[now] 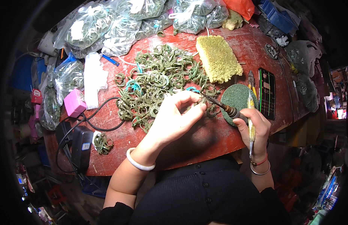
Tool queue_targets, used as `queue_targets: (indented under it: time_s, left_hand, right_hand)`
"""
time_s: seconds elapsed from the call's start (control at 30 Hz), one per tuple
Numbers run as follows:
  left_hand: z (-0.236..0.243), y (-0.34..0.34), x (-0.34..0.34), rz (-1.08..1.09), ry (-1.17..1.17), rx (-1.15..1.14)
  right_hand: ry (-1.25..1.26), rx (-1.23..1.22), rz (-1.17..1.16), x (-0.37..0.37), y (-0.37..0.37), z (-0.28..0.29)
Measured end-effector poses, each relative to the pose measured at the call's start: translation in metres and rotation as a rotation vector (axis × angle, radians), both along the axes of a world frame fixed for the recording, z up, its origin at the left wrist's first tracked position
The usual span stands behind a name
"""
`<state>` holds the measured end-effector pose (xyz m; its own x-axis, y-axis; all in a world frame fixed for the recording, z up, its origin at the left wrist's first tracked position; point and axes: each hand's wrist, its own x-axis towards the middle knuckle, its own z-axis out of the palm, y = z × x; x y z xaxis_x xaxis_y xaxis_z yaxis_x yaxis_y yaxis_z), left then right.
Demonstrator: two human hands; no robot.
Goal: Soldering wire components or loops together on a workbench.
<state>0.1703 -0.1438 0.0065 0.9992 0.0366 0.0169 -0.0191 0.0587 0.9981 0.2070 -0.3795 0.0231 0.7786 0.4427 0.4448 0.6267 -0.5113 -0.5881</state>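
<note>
My left hand [177, 116] is closed in a pinch over the table, its thumb and forefinger around something too small to make out, perhaps a green ring. The tip of a dark soldering-iron-like pen [231, 111] points at those fingertips. My right hand [259, 129] grips this pen, and a slim yellow-wrapped metal tool [251, 129] stands between its fingers, pointed end down. Beyond my left hand spreads a large heap of green rings [155, 80], with a few turquoise ones [133, 85] among them. A round green pad [234, 99] lies just behind the pen.
Bags of green rings [91, 28] line the far edge of the red table [117, 157]. A yellow sponge [219, 58], pliers [251, 80] and a phone [266, 93] lie to the right. Leftward are a pink block [74, 103], a black power box [82, 148] with cables, and a small ring pile [103, 144].
</note>
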Motion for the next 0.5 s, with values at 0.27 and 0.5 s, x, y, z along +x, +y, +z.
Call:
queue_targets:
  time_s: [0.27, 0.5]
  left_hand:
    - [0.0050, -0.0010, -0.0014, -0.001, 0.039, -0.041]
    - [0.0030, -0.0011, -0.0015, 0.001, 0.045, -0.087]
  right_hand:
    - [0.002, -0.002, -0.004, 0.0003, -0.0002, 0.0003]
    - [0.002, -0.004, -0.013, 0.0002, -0.0004, -0.0009]
